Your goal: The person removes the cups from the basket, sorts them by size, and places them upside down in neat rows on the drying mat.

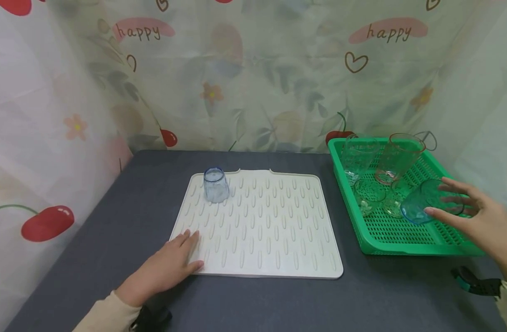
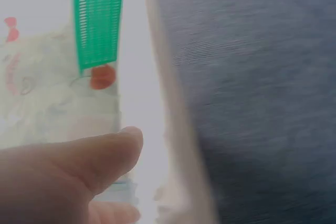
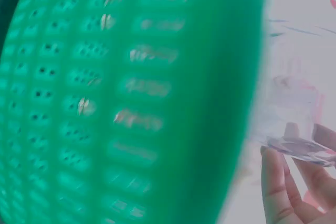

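Note:
A blue-tinted drinking glass lies tilted in my right hand, above the near right part of the green basket. Thumb and fingers grip it from the right; the right wrist view catches fingertips at the thick edge of clear glass. My left hand rests on the near left edge of the white draining board, fingers extended and thumb apart. Toward the board's far left corner a small blue-rimmed glass stands. In the left wrist view, the thumb appears over the bright board.
Several more glasses occupy the basket, including a pink-tinted one with a clear handle beside it and a clear tumbler at the back left. A dark grey table carries everything. Patterned curtains hang behind and along both sides.

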Motion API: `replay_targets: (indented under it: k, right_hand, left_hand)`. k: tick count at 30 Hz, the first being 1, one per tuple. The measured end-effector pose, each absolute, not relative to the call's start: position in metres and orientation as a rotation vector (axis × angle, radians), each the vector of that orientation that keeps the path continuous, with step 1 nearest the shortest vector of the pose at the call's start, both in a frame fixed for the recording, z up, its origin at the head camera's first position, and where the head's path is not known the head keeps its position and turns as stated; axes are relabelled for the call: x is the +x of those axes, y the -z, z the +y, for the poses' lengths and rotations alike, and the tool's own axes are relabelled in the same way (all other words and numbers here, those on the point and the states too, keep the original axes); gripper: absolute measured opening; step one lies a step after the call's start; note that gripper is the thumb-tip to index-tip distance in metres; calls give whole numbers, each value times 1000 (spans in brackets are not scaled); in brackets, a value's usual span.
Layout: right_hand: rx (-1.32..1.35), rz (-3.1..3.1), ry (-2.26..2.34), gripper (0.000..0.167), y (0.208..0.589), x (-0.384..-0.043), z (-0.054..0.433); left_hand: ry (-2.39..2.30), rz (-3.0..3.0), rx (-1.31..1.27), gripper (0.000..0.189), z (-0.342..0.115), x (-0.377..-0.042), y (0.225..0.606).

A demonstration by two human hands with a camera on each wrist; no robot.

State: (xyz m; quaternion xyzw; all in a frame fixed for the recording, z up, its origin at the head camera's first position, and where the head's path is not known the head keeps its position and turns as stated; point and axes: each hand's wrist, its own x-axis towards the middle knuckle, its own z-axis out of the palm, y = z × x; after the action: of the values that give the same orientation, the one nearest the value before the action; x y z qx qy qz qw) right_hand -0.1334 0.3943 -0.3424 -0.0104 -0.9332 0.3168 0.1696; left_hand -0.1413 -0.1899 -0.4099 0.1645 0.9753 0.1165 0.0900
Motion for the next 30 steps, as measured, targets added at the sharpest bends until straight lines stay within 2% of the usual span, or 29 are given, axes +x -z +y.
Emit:
replay_targets:
  k: [6, 12, 23, 30]
  right_hand:
    - [-5, -2614, -924, 76, 325, -128, 376]
    - [58, -2573, -971, 74, 311, -124, 351]
    - [342, -2497, -1085, 77, 305, -129, 289]
    - [523, -2467, -1104, 82, 307, -130, 250]
  left_hand:
    - [-432, 2871, 369, 70, -187, -146, 381]
    - [-594, 2915, 394, 69, -179, -147, 354]
    - [-961, 2992, 663, 61, -152, -134, 332]
    - [-1256, 2966, 989, 63, -126, -128, 330]
